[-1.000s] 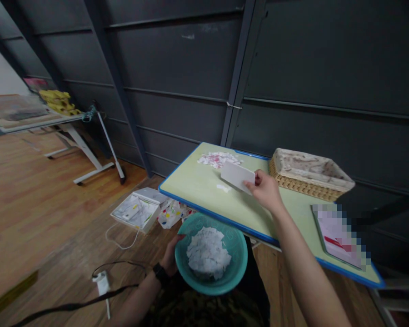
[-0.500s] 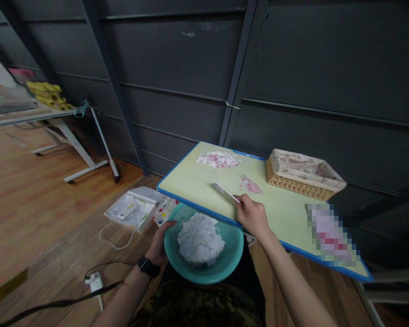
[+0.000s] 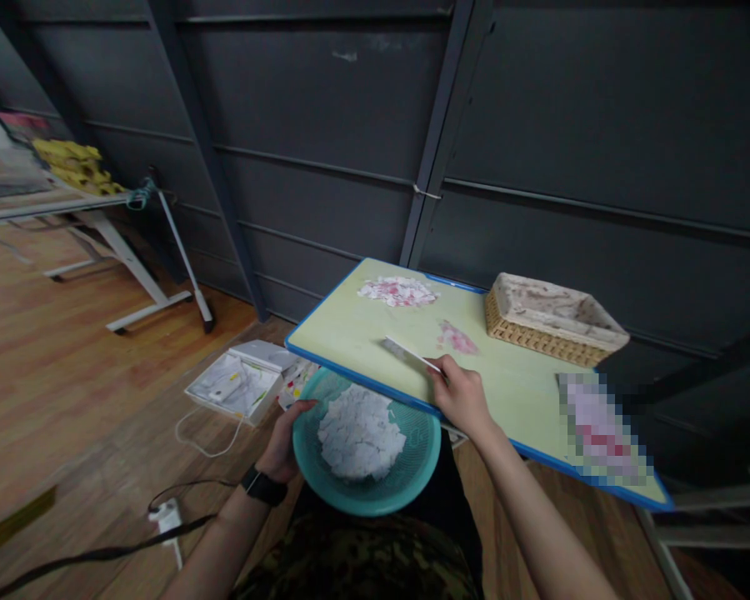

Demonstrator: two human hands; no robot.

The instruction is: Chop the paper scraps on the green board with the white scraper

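Observation:
My left hand (image 3: 284,443) grips the left rim of a turquoise plastic colander (image 3: 422,457), held at my lap against the front edge of a pale green, blue-rimmed board (image 3: 343,333). Inside the colander lies a mound of white, flaky, paper-like scraps (image 3: 359,433). Closed round a handle, my right hand (image 3: 461,393) holds a flat-bladed knife (image 3: 406,352) low over the board, its blade pointing left. Beyond the blade are a heap of pink-and-white shreds (image 3: 398,291) and a smaller pink-and-white patch (image 3: 457,337).
A cloth-lined wicker basket (image 3: 537,337) stands at the board's back right, with a blurred-out item (image 3: 603,433) nearer its right end. On the floor at left are an open white box (image 3: 234,383) and a power strip (image 3: 168,521) with cables. A dark panelled wall (image 3: 325,108) rises behind.
The knife's blade has shifted slightly left over the board. The whole view has moved a little, and both hands keep their holds.

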